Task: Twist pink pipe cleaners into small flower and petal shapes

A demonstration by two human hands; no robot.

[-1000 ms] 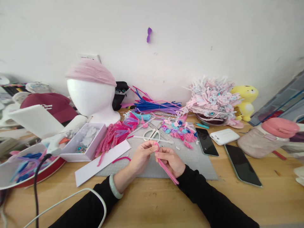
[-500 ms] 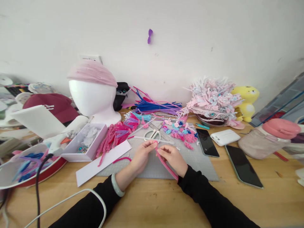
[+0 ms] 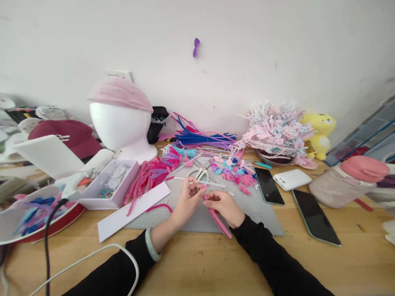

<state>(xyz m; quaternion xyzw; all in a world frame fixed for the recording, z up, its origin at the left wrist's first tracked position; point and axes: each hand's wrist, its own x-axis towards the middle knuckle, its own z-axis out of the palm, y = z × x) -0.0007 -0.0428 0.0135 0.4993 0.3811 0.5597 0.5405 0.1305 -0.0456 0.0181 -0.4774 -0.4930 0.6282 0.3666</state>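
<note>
Both my hands meet over the grey cutting mat (image 3: 262,213) in the middle of the wooden table. My left hand (image 3: 187,201) pinches the curled top end of a pink pipe cleaner (image 3: 219,221). My right hand (image 3: 224,206) is closed round the same pipe cleaner just below, and its long tail runs down toward my right sleeve. White-handled scissors (image 3: 199,173) lie on the mat just beyond my fingers. A loose pink pipe cleaner piece (image 3: 159,206) rests to the left of my left hand.
A white mannequin head (image 3: 121,123) with a pink cap stands at the back left beside an open white box (image 3: 108,184). Bundles of pipe cleaners (image 3: 197,137), small pipe-cleaner flowers (image 3: 236,172), a decorated headpiece (image 3: 276,129), two phones (image 3: 268,184) (image 3: 314,216) and a power bank (image 3: 291,177) lie about.
My hands have drawn closer together and the pipe cleaner's top end is curled tighter between my fingers. The camera view shifted slightly.
</note>
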